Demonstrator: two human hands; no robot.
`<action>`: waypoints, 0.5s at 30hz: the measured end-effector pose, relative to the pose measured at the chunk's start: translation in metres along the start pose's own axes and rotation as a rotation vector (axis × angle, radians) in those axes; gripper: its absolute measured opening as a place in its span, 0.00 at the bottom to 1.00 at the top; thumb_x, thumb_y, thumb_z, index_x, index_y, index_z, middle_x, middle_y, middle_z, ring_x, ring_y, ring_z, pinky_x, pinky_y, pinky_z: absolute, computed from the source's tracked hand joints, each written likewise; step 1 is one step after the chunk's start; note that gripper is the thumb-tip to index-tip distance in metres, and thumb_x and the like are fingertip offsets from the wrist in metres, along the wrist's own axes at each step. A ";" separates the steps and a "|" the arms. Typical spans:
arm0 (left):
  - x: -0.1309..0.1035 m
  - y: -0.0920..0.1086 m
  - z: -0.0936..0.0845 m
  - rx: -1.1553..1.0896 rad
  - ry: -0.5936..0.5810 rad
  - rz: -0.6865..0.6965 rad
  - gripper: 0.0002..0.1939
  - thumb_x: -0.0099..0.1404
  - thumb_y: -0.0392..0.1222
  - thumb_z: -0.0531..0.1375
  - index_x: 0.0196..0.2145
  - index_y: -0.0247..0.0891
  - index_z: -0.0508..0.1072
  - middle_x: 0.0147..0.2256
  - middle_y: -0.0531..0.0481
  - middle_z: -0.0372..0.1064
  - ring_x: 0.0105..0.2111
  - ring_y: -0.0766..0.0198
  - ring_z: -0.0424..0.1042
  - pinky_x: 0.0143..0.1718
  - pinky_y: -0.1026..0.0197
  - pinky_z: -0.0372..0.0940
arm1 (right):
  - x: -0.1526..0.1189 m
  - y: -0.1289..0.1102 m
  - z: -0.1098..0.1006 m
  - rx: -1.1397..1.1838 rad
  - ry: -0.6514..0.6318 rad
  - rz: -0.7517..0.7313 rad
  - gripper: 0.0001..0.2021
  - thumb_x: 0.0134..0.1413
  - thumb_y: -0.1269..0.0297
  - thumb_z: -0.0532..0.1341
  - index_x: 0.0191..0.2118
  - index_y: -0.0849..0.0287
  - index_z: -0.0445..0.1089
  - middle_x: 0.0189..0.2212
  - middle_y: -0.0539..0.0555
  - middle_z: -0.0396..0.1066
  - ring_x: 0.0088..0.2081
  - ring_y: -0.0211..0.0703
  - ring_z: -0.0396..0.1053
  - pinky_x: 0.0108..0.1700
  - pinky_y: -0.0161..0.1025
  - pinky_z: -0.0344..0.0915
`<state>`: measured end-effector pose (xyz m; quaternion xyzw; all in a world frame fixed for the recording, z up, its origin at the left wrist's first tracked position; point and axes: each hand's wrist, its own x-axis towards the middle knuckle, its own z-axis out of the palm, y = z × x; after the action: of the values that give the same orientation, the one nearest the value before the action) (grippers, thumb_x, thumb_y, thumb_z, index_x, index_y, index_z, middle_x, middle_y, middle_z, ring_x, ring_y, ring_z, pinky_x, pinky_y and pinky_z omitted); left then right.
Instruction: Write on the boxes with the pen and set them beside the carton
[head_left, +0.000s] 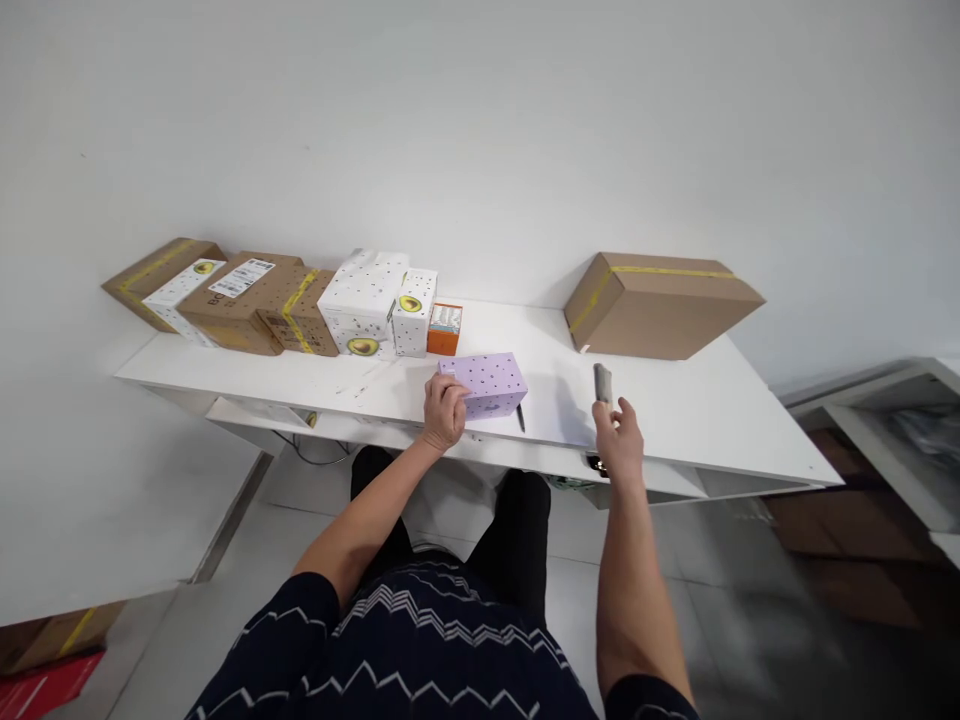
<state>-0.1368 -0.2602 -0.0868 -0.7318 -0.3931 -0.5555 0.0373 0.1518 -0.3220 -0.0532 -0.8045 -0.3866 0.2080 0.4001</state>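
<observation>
- A row of boxes lines the left of the white table (517, 325): brown cartons (244, 300) with yellow tape or a printed label, white boxes (365, 305) with dark specks and avocado pictures, and a small orange box (444, 330) at its right end.
- A large brown carton (667, 305), taped in yellow, sits farther right, near the wall.
- The purple box (484, 380) lies near the front edge, just in front of the orange box; a thin dark object (520, 417) lies beside its right end.
- The left hand (445, 410) is closed on the purple box's left end, fingers curled over it.
- The right hand (619, 440) grips a blurred, greyish elongated item (602, 385), pointing away from the person.
- The purple box is rectangular, dotted with small dark marks; the tabletop looks smooth.
</observation>
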 end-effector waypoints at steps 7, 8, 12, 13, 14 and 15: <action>0.006 -0.002 -0.020 0.008 -0.216 0.006 0.14 0.71 0.40 0.47 0.45 0.39 0.72 0.41 0.42 0.66 0.47 0.55 0.66 0.53 0.48 0.64 | 0.021 0.011 0.017 -0.678 0.033 -0.126 0.33 0.63 0.50 0.50 0.70 0.59 0.50 0.60 0.71 0.62 0.56 0.68 0.62 0.53 0.65 0.59; 0.010 -0.003 -0.025 0.010 -0.264 0.013 0.14 0.70 0.41 0.49 0.46 0.38 0.71 0.42 0.41 0.66 0.47 0.55 0.66 0.54 0.47 0.63 | 0.023 0.013 0.020 -0.701 0.027 -0.151 0.33 0.63 0.51 0.51 0.69 0.60 0.51 0.59 0.71 0.62 0.56 0.68 0.62 0.52 0.64 0.59; 0.030 -0.010 -0.043 0.062 -0.469 -0.055 0.25 0.60 0.47 0.63 0.54 0.38 0.70 0.56 0.36 0.58 0.59 0.44 0.58 0.61 0.40 0.56 | 0.029 0.023 0.028 -0.703 0.032 -0.173 0.33 0.62 0.50 0.52 0.68 0.62 0.53 0.59 0.71 0.63 0.56 0.67 0.61 0.52 0.62 0.59; 0.036 -0.013 -0.046 0.065 -0.537 -0.104 0.30 0.57 0.48 0.65 0.56 0.39 0.69 0.59 0.36 0.54 0.61 0.42 0.55 0.63 0.38 0.53 | 0.031 0.025 0.030 -0.693 0.044 -0.174 0.33 0.62 0.50 0.52 0.68 0.62 0.54 0.59 0.70 0.63 0.57 0.67 0.60 0.53 0.62 0.59; 0.042 -0.016 -0.049 0.050 -0.618 -0.157 0.34 0.56 0.48 0.66 0.59 0.41 0.67 0.61 0.37 0.50 0.63 0.40 0.53 0.64 0.38 0.53 | 0.032 0.028 0.031 -0.682 0.057 -0.177 0.32 0.62 0.50 0.52 0.67 0.62 0.54 0.59 0.70 0.63 0.58 0.66 0.59 0.53 0.62 0.59; 0.048 -0.018 -0.052 0.019 -0.703 -0.210 0.37 0.55 0.48 0.67 0.62 0.42 0.65 0.62 0.37 0.49 0.63 0.40 0.53 0.64 0.38 0.53 | 0.033 0.030 0.032 -0.672 0.069 -0.180 0.32 0.62 0.50 0.52 0.67 0.61 0.55 0.60 0.69 0.62 0.58 0.66 0.58 0.54 0.62 0.58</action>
<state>-0.1852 -0.2477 -0.0340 -0.8334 -0.4599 -0.2670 -0.1505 0.1650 -0.2923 -0.0976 -0.8604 -0.4892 0.0059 0.1425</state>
